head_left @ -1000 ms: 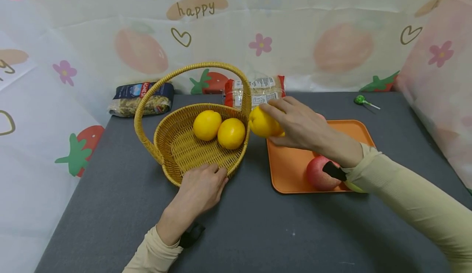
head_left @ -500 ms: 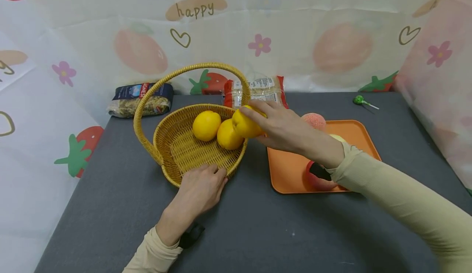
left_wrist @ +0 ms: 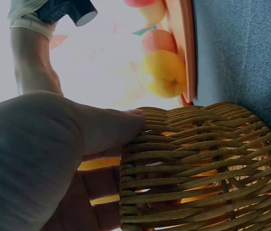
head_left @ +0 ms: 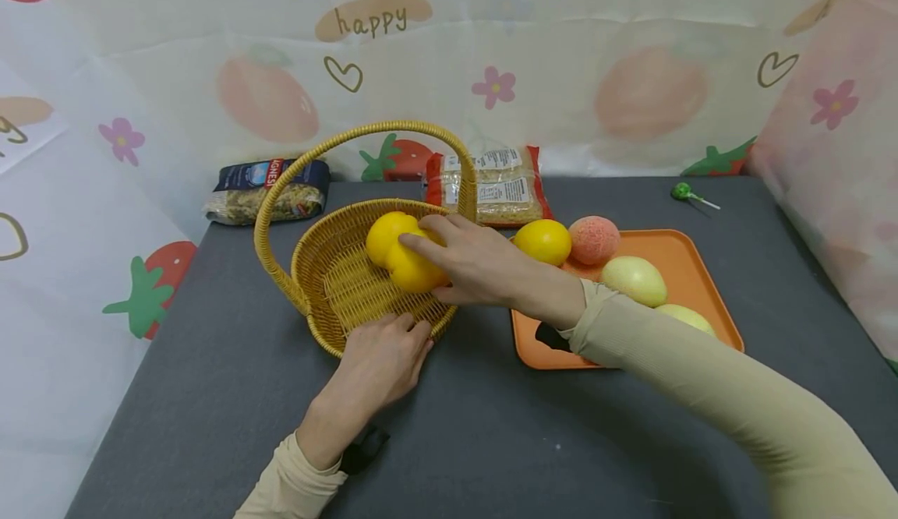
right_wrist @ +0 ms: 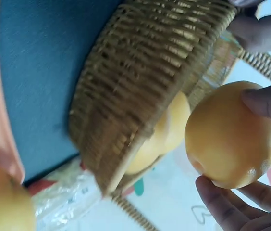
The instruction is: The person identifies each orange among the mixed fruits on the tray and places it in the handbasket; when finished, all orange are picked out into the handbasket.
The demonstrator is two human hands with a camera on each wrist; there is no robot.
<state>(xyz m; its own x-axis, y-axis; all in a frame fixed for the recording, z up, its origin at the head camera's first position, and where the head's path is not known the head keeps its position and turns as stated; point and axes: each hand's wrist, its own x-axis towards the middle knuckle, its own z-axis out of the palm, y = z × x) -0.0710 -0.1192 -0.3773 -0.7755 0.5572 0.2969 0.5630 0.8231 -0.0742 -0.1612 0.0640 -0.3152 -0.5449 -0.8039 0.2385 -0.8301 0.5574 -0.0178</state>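
My right hand [head_left: 484, 266] holds a round yellow orange [right_wrist: 231, 139] over the right side of the wicker basket [head_left: 344, 285], thumb and fingers spread around the fruit. Under it in the right wrist view, two oranges [right_wrist: 178, 120] lie inside the basket; in the head view one orange [head_left: 384, 232] shows and the other is hidden by the hand. My left hand [head_left: 386, 355] grips the basket's near rim, its thumb [left_wrist: 111, 125] on one side of the weave and the fingers on the other. The basket's tall handle [head_left: 393, 125] stands upright.
Right of the basket lies an orange tray [head_left: 526, 347] with another orange [head_left: 543, 241], a pinkish round fruit [head_left: 594, 240] and pale yellow-green fruits [head_left: 634, 280]. Behind are a dark pasta bag [head_left: 270, 192] and a clear red-ended bag [head_left: 501, 188]. A green lollipop [head_left: 682, 191] lies far right.
My right hand has carried the orange leftward from beside the basket, across its rim, to above the inside. More tray fruit is uncovered. My left hand stays on the rim.
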